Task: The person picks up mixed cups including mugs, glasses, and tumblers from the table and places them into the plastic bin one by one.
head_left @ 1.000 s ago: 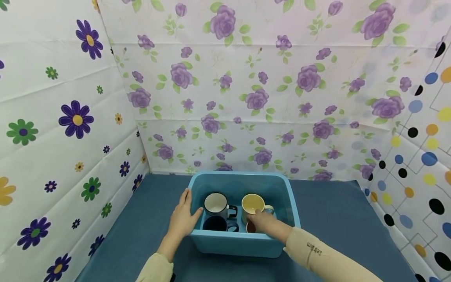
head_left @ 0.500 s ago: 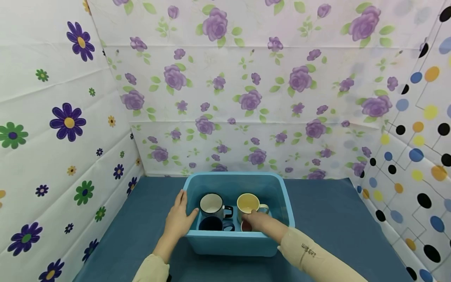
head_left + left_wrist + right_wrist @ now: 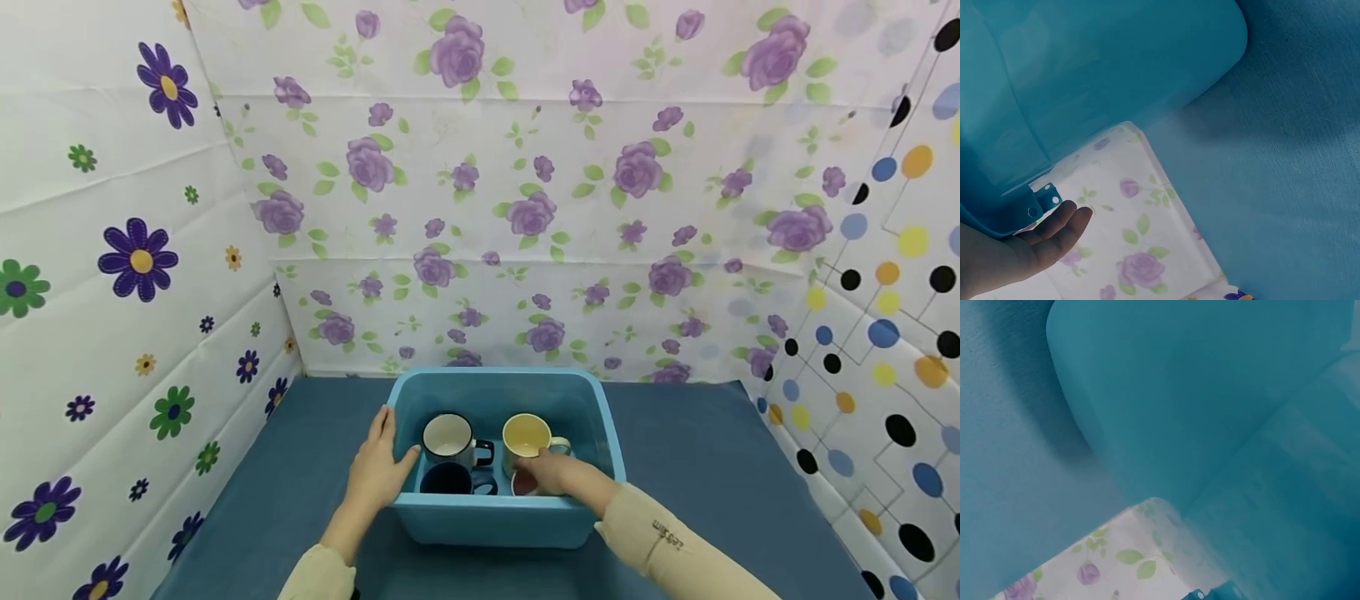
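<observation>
A light-blue plastic tub [image 3: 495,523] stands on the blue cloth with several mugs inside. My left hand [image 3: 375,468] rests at its left rim, fingers straight along the outside and thumb over the inner side; the left wrist view shows the fingertips [image 3: 1072,219] by a rim bracket. Inside the tub, my right hand [image 3: 567,477] pinches a mug with a red-brown inside [image 3: 523,483] at front right, its lower part hidden by the tub wall. Behind it stands a yellow mug [image 3: 527,432]. On the left are a white mug with a black rim [image 3: 448,435] and a dark blue mug [image 3: 446,479].
Blue cloth [image 3: 682,450] covers the table around the tub. A floral sheet [image 3: 450,167] hangs behind it, with patterned sheets on both sides. The right wrist view shows mostly the tub's outer wall [image 3: 1197,387].
The head view has turned slightly, so the tub and hands appear farther left. Both hands keep nearly the same places on the tub and mug.
</observation>
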The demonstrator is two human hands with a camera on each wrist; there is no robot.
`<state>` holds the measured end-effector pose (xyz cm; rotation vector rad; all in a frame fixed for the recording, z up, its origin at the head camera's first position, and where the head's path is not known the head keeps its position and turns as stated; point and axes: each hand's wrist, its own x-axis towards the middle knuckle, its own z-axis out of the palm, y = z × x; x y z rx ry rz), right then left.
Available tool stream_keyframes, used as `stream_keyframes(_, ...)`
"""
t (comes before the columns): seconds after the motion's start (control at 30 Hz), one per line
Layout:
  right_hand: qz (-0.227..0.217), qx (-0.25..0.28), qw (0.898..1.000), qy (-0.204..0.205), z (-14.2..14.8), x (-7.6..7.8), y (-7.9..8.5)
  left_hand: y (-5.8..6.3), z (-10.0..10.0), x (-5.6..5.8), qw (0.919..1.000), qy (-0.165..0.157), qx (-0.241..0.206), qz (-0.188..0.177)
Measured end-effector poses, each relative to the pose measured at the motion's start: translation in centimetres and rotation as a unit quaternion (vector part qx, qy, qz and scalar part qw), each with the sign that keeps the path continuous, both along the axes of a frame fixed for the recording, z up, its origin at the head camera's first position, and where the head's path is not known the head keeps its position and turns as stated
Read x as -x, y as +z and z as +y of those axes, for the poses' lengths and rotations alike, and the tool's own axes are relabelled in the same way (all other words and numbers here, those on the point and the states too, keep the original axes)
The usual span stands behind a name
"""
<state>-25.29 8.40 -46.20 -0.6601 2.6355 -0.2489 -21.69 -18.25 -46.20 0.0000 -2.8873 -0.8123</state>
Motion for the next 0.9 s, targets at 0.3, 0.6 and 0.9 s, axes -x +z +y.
stream_keyframes(0.3,0.022,0.015,0.999,0.025,1.8,-0.9,0.9,0.1,0.9,-0.2,1.0,-0.006,0.0,-0.003)
stream_keyframes(0.6,0.062,0.047,0.994,0.072,2.7,-1.1,2.4,0.9,0.1,0.0,0.9997,-0.021,-0.014,0.002)
stream_keyframes(0.9,0.046,0.107,0.989,0.093,3.5,-1.3,3.5,0.7,-1.0,-0.4,0.9992,-0.038,-0.014,-0.005)
